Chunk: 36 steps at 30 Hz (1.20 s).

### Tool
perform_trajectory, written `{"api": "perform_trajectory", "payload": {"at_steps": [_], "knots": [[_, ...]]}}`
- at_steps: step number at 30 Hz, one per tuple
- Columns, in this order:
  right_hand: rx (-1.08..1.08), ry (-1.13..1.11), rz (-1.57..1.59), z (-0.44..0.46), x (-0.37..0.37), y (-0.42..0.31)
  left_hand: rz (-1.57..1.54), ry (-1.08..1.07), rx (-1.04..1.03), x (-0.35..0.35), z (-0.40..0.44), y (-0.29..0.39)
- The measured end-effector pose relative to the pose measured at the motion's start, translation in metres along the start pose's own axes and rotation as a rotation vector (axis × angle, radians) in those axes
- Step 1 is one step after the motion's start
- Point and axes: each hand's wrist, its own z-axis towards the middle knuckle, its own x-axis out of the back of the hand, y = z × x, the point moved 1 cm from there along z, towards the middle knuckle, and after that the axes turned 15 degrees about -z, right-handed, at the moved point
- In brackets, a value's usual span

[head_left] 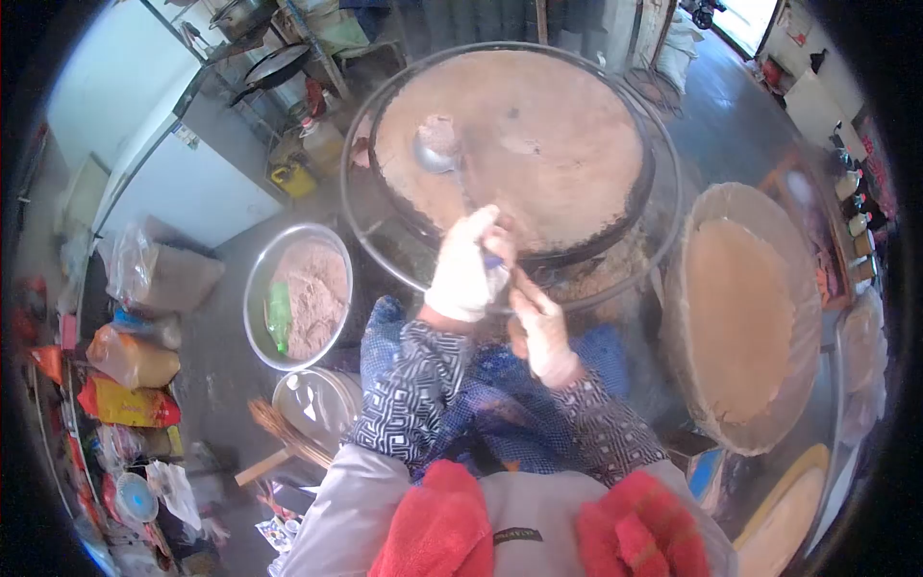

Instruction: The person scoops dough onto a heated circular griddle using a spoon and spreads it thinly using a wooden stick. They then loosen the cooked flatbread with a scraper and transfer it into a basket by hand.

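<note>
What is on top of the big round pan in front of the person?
A tan layer covers most of the pan, with a ladle on or just over it. The surface beneath is hidden.

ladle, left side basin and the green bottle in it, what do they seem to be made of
The ladle looks like metal: its bowl is smooth and silvery grey, though blurred. The basin is probably polished metal, given its bright silvery rim. The green bottle seems plastic, glossy and somewhat see-through.
</note>
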Motion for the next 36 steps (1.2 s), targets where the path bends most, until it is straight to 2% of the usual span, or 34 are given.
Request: {"api": "perform_trajectory", "payload": {"at_steps": [1, 2, 5, 6, 9, 11, 13, 14, 15, 16, 19, 21, 22, 23, 25, 26, 28, 29, 30, 32, 33, 35, 36], "knots": [[0.020, 0.044, -0.037, -0.007, 0.010, -0.004, -0.455, 0.107, 0.099, -0.018, -0.014, 0.004], [0.050, 0.115, -0.082, -0.012, 0.023, -0.008, -0.593, -0.016, 0.229, -0.016, -0.022, 0.016], [0.024, 0.238, -0.169, -0.018, 0.074, -0.001, -0.359, -0.050, 0.059, -0.009, -0.049, 0.031], [-0.028, 0.198, -0.220, -0.019, 0.086, 0.007, -0.365, -0.007, 0.091, -0.008, -0.059, 0.036], [-0.144, 0.102, -0.371, -0.037, 0.088, 0.003, -0.261, -0.009, -0.064, -0.011, -0.097, 0.055], [-0.202, 0.038, -0.176, -0.040, 0.087, 0.007, -0.229, -0.037, -0.054, -0.015, -0.126, 0.069], [-0.255, -0.080, 0.106, -0.038, 0.084, -0.004, -0.124, 0.025, -0.134, -0.013, -0.152, 0.082], [-0.267, -0.173, 0.249, -0.034, 0.087, -0.005, -0.049, 0.126, -0.248, -0.012, -0.163, 0.086], [-0.287, -0.262, 0.418, -0.026, 0.092, -0.001, -0.086, 0.026, -0.109, 0.018, -0.171, 0.104], [-0.311, -0.350, 0.589, -0.015, 0.100, 0.008, -0.037, 0.101, -0.174, 0.032, -0.181, 0.111], [-0.322, -0.667, 0.780, 0.011, 0.107, -0.001, 0.055, 0.351, -0.340, 0.073, -0.205, 0.126], [-0.326, -0.359, 0.650, 0.031, 0.108, -0.020, 0.031, 0.450, -0.376, 0.105, -0.215, 0.134], [-0.345, -0.348, 0.597, 0.041, 0.108, -0.028, -0.013, 0.466, -0.362, 0.121, -0.221, 0.137], [-0.327, -0.445, 0.564, 0.053, 0.116, -0.027, -0.058, 0.481, -0.348, 0.139, -0.224, 0.141], [-0.288, -0.329, 0.366, 0.066, 0.122, -0.032, -0.125, 0.534, -0.343, 0.175, -0.224, 0.148], [-0.269, -0.391, 0.373, 0.079, 0.137, -0.024, -0.138, 0.525, -0.316, 0.191, -0.225, 0.150], [-0.184, -0.065, -0.101, 0.060, 0.107, -0.056, -0.197, 0.482, -0.226, 0.222, -0.228, 0.158], [-0.135, 0.099, -0.335, 0.052, 0.096, -0.068, -0.132, 0.526, -0.260, 0.231, -0.227, 0.160], [-0.164, 0.103, -0.652, 0.067, 0.125, -0.058, -0.065, 0.573, -0.291, 0.238, -0.226, 0.161], [0.427, 0.233, -1.420, 0.087, 0.185, -0.048, 0.046, 0.632, -0.324, 0.275, -0.223, 0.171], [0.752, 0.293, -1.785, 0.089, 0.196, -0.048, 0.234, 0.671, -0.338, 0.265, -0.220, 0.170], [0.227, 0.398, -2.032, 0.067, 0.174, -0.097, 0.615, 0.744, -0.352, 0.235, -0.218, 0.163], [0.103, 0.477, -1.888, 0.086, 0.206, -0.099, 1.017, 0.810, -0.455, 0.286, -0.212, 0.177]]}}
